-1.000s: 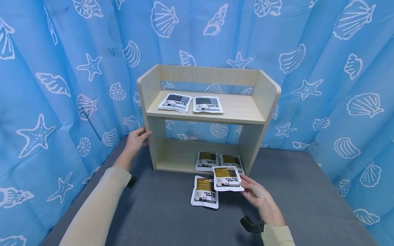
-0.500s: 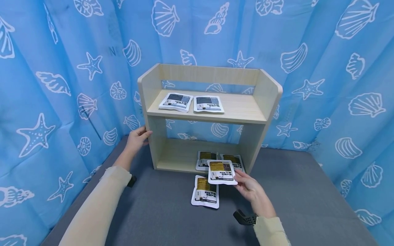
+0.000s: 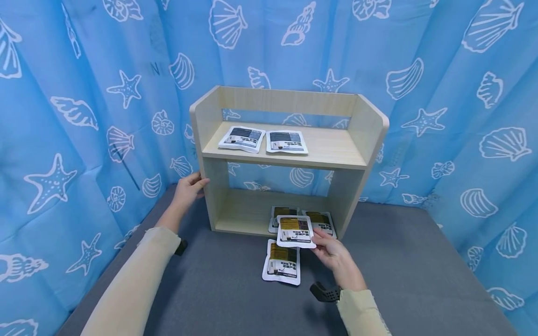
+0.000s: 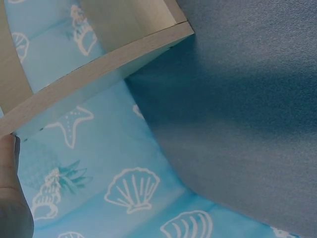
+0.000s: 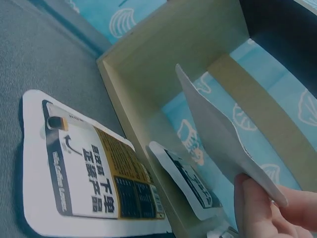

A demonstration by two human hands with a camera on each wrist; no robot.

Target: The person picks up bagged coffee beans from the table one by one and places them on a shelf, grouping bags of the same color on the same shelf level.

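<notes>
My right hand (image 3: 336, 256) pinches a flat white sachet (image 3: 295, 231) with a brown-and-white label at its right edge, thumb against fingers. It hangs in front of the lower shelf, tilted, its plain back (image 5: 213, 129) showing in the right wrist view. Another sachet (image 3: 281, 266) lies on the grey table just below it. Two more, a left one (image 3: 274, 215) partly hidden and a right one (image 3: 320, 220), lie on the lower shelf. My left hand (image 3: 185, 193) touches the left side panel of the wooden shelf unit (image 3: 286, 161), thumb at the front edge; its other fingers are partly hidden.
Two sachets, one left (image 3: 242, 139) and one right (image 3: 286, 142), lie side by side on the upper board's left half. The right side panel (image 3: 365, 140) bounds both levels. A blue shell-print curtain (image 3: 269, 42) hangs behind the grey table (image 3: 403, 270).
My right hand has carried the sachet left and slightly away from me, toward the lower shelf, covering more of the left sachet there. The left hand stays at the side panel.
</notes>
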